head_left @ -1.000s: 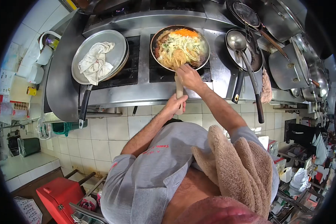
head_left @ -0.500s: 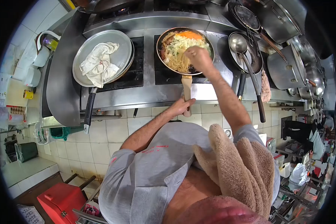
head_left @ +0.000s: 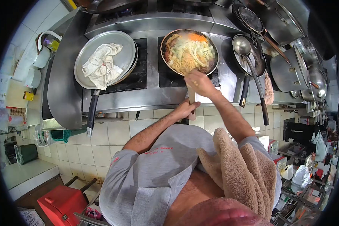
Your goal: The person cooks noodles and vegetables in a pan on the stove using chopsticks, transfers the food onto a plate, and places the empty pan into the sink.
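A frying pan [head_left: 163, 56] sits over the stove, filled with noodles [head_left: 182, 68], chopped pale-green vegetables [head_left: 184, 52] and orange strips [head_left: 197, 37] that look like carrot. My left hand [head_left: 185, 109] is wrapped round the pan's pale handle [head_left: 192, 98]. Just above the near rim, by the base of the handle, my right hand [head_left: 200, 83] is closed with fingers bent inward. What those fingers grip cannot be made out.
Left of the pan, a round metal lid [head_left: 118, 39] carries a crumpled white cloth [head_left: 101, 64]; a black handle [head_left: 92, 115] juts past the counter edge. On the right, a ladle [head_left: 242, 46] rests in another pan [head_left: 258, 60], near large pots [head_left: 288, 71].
My right hand has moved from above the food back to the pan's near rim. The noodles and vegetables look shifted and more mixed. My left hand stays on the handle.
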Tool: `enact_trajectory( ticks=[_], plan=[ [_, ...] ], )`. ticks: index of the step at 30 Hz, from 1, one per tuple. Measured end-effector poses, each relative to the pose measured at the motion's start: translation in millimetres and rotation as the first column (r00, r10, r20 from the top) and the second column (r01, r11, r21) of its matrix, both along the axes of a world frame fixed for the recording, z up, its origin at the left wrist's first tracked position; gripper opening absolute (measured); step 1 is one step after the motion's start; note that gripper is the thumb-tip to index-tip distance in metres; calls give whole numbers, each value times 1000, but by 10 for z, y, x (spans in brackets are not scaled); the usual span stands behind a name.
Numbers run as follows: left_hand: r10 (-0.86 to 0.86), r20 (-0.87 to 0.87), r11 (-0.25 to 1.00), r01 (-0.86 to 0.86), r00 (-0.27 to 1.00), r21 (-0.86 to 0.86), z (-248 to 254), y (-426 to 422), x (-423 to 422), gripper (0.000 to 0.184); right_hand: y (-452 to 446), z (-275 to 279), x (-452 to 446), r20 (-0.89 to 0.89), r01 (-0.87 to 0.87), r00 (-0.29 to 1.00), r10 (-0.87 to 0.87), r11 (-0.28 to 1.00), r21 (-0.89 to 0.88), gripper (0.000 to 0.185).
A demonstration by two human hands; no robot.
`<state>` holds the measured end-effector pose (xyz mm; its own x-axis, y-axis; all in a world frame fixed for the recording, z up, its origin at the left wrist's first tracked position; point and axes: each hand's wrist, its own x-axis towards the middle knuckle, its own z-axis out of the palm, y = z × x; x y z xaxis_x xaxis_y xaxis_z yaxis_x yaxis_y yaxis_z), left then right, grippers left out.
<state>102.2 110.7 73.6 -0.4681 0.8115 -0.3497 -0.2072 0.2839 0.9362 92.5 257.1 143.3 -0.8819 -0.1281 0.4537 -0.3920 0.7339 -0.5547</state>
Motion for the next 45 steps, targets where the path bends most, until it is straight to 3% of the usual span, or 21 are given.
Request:
enact_trajectory(
  ticks=[1,3,4,6,10,16,19,21,23,26,28,29,31,34,35,37,39,43,45],
  plan=[
    [1,-2,1000,-1,1000,-6,21,-8,11,38,-58,-93,-74,-2,-1,1000,1,1000,-6,11],
    [25,-26,999,-26,999,-36,75,-4,28,37,-154,-249,-286,-143,6,989,34,962,272,9],
    [36,-38,998,-38,999,-49,88,2,43,36,-217,-310,-392,-144,8,989,32,963,269,9],
    [69,-49,997,-71,996,-37,77,18,79,35,-323,-405,-619,-57,158,987,-147,928,338,9],
    [137,-40,990,-135,990,45,6,10,111,35,-362,-491,-971,-79,225,974,-211,903,365,13],
    [123,-51,992,-122,991,12,1,-13,100,37,-375,-506,-1148,-19,321,941,-337,875,362,19],
    [106,-88,993,-101,990,54,-80,-7,90,37,-352,-402,-1118,-92,390,921,-379,877,281,18],
    [115,-57,990,-110,992,83,-158,8,93,37,-293,-268,-1031,-45,352,936,-350,921,169,11],
    [127,-20,986,-124,992,113,-93,15,111,36,-188,139,-910,-65,348,937,-343,934,80,10],
    [115,21,993,-114,993,-22,119,0,111,35,129,491,-869,-52,333,940,-336,941,-63,16],
    [205,-11,978,-205,979,27,1,44,144,31,342,879,-853,230,350,925,-303,915,-203,18],
    [209,-13,978,-209,978,28,18,47,135,31,460,1015,-890,264,360,917,-300,906,-223,18],
    [130,257,989,-144,958,34,60,37,115,25,742,1146,-1046,314,360,909,-275,897,-255,17],
    [170,377,971,-221,910,95,41,44,169,21,1251,1060,-1477,345,328,914,-214,890,-317,14],
    [178,374,970,-227,910,91,71,44,169,21,1411,981,-1636,356,315,917,-182,877,-363,13],
    [144,202,979,-170,969,116,191,31,143,21,1669,809,-1916,391,288,912,-122,871,-399,13],
    [144,203,982,-165,969,90,253,31,122,20,1829,644,-2131,475,269,879,-38,863,-428,14],
    [220,232,974,-227,947,1,132,48,196,19,1993,302,-2494,523,283,852,-29,866,-413,14],
    [258,239,965,-263,936,-11,109,69,184,19,1981,145,-2582,526,189,841,127,841,-506,14]
  ],
)
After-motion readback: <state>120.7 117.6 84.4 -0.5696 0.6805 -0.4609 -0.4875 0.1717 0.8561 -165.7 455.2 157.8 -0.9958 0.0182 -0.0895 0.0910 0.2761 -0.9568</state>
